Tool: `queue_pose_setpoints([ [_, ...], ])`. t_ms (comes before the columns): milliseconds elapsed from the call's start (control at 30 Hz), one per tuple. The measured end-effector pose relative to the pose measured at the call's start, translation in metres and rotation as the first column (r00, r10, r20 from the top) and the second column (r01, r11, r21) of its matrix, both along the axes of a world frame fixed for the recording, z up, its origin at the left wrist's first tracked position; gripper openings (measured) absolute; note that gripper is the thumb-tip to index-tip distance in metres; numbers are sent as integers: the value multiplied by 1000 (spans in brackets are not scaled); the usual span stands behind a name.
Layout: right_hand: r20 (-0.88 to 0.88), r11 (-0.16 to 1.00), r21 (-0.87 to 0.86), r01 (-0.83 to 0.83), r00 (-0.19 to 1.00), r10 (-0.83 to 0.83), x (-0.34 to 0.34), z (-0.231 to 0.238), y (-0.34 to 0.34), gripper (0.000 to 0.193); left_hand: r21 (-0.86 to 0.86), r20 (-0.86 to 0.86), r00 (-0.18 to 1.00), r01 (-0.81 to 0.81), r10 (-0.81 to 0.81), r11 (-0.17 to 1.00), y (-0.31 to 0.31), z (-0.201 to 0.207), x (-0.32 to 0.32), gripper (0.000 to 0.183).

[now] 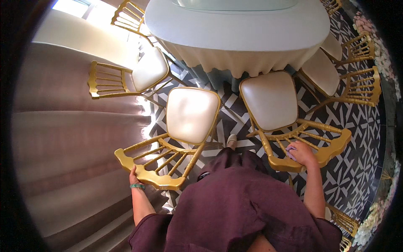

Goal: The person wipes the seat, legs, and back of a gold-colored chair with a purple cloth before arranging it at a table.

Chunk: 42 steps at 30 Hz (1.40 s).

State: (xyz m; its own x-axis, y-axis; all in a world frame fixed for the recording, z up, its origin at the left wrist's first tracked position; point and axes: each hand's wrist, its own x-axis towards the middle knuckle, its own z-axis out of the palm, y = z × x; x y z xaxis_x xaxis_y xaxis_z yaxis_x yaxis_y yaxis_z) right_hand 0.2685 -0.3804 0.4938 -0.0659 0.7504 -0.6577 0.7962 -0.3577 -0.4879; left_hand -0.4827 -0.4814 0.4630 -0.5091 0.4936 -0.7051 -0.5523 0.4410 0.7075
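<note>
My left hand (136, 175) grips the scalloped top rail of a gold chair (193, 114) with a cream padded seat; its thumb lies over the rail, and the other fingers are mostly hidden underneath. On the right, my right hand (303, 153) reaches over the back of a second gold chair (269, 101). Its fingers are closed round a small purple cloth (290, 152), which is against the backrest spindles and mostly covered by the hand. Both chairs stand with their backs toward me and their seats toward the table.
A round table (235, 31) with a white cloth stands ahead, a glass disc (235, 4) on top. More gold chairs flank it, at left (150, 69) and right (321, 71). A long curtain (79, 126) hangs at left. Pale flowers (380, 50) line the right side. The floor is patterned tile (357, 134).
</note>
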Motion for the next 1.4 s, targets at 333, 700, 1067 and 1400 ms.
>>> queue_pose_setpoints([
  [333,87,1000,12,-28,996,27,-5,-3,4,20,148,13,999,38,-40,988,27,6,66,37],
  [700,78,1000,-11,-5,997,6,-13,-4,11,21,211,-1,998,55,-56,976,177,1,121,26],
  [1067,-84,997,23,-78,993,80,-49,34,7,23,361,97,995,-20,-16,932,310,-20,178,34],
  [1400,-18,957,284,66,998,-63,-77,49,-16,26,351,114,984,-166,134,921,389,-26,211,27],
])
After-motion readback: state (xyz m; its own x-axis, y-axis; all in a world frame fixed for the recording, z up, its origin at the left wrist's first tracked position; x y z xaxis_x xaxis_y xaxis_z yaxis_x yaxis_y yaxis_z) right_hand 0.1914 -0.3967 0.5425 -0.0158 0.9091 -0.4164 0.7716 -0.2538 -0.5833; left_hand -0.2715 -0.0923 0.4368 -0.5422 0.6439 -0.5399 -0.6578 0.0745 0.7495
